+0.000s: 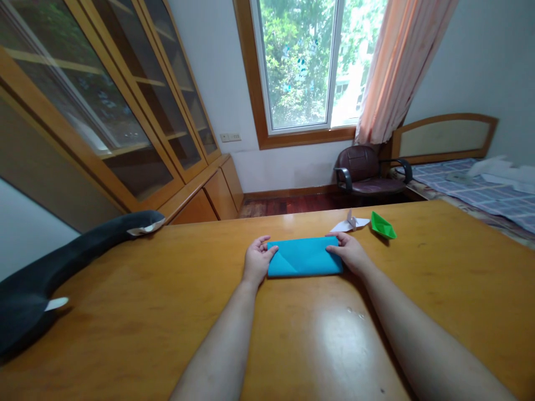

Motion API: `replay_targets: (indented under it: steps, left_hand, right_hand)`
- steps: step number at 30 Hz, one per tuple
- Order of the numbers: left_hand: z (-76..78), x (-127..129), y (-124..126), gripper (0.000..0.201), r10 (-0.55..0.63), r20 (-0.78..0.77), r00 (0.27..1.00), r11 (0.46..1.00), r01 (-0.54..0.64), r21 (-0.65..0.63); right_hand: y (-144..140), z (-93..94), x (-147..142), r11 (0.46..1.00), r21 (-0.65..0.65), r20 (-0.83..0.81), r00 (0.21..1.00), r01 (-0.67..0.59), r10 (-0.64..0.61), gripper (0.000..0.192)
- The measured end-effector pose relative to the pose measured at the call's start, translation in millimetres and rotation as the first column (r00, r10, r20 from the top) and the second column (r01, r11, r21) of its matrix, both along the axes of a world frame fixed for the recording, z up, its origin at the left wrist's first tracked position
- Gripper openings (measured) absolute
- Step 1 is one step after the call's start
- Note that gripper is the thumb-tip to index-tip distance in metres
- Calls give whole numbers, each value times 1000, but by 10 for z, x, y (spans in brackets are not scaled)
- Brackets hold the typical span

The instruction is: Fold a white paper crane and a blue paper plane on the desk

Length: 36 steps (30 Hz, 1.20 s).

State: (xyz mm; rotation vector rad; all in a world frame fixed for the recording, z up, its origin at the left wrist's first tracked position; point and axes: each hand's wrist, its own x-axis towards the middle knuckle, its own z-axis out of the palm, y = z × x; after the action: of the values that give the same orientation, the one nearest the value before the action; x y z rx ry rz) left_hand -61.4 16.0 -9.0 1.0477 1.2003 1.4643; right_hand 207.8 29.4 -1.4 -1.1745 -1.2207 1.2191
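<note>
A folded sheet of blue paper [305, 259], long and rectangular with a diagonal crease at its left, is held just over the wooden table. My left hand [258, 260] pinches its left end, the thumb on the near face and the fingers behind. At the upper right corner my right hand [349, 253] grips it the same way, thumb in front. The fingertips behind the paper are partly hidden. Just beyond my right hand lie a white origami crane [351, 224] and a green paper boat [382, 225].
The wooden table [167, 334] spreads around my arms. A dark, curved object with white parts [75, 264] lies along its left side. Beyond the far edge stand a glass-door cabinet [167, 83], an office chair [363, 172] and a bed [460, 178] on the right.
</note>
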Motion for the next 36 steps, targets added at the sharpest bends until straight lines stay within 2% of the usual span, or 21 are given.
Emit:
replay_targets:
  steps: [11, 17, 22, 28, 36]
  left_hand:
    - [-51, 28, 47, 47, 66, 4, 998, 995, -67, 74]
    - [-57, 45, 49, 45, 76, 9, 997, 995, -77, 58]
    - [-35, 47, 38, 44, 61, 19, 998, 997, -62, 47]
    - [12, 53, 8, 40, 30, 8, 1000, 999, -30, 36]
    - [15, 42, -5, 35, 13, 3, 1000, 999, -13, 51]
  right_hand:
    - [-11, -4, 1, 999, 32, 43, 999, 24, -26, 45]
    - [-25, 19, 6, 998, 68, 104, 994, 20, -27, 44]
    - [-16, 1, 14, 997, 71, 82, 996, 24, -30, 50]
    - [-1, -5, 20, 989, 138, 84, 994, 60, -72, 33]
    - [33, -54, 37, 984, 156, 93, 990, 87, -103, 31]
